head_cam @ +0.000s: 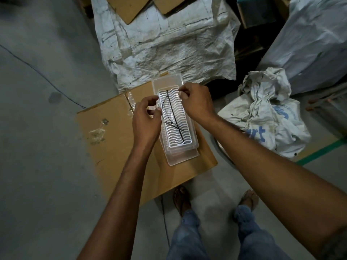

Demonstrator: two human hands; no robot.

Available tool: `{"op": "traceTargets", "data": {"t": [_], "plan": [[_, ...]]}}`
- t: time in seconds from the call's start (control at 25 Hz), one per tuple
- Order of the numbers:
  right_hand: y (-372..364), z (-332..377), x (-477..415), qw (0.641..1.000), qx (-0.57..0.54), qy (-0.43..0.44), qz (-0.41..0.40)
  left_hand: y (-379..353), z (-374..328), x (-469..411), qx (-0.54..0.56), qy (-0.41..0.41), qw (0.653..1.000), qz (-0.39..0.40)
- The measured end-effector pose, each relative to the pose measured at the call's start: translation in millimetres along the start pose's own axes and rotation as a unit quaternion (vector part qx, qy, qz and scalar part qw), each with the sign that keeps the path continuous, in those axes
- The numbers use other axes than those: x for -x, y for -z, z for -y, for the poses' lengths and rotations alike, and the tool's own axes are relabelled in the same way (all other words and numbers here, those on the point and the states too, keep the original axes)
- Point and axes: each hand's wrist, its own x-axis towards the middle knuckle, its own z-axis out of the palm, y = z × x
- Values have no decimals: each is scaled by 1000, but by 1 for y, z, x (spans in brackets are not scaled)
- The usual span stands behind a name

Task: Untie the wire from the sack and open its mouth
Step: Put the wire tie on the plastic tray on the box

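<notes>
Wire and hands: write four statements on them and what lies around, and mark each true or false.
1. The left hand and right hand both pinch the wire. True.
2. The tray rests on cardboard. True.
3. The crumpled sack lies on the person's left. False: it lies on the right.
4. The wire is tied round a sack. False: it hangs free between the hands, over the tray.
</notes>
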Motion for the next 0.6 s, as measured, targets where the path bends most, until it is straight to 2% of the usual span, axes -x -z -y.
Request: {"op": "traceTargets", "data": {"t": [0.24,0.6], "plan": [[48,-28,66,989,-130,-39,-50,-24,-26,39,-2,-16,1000,14],[154,-140,148,983,-175,-29,-39,-112,-80,145,-7,-14,1000,13]]}}
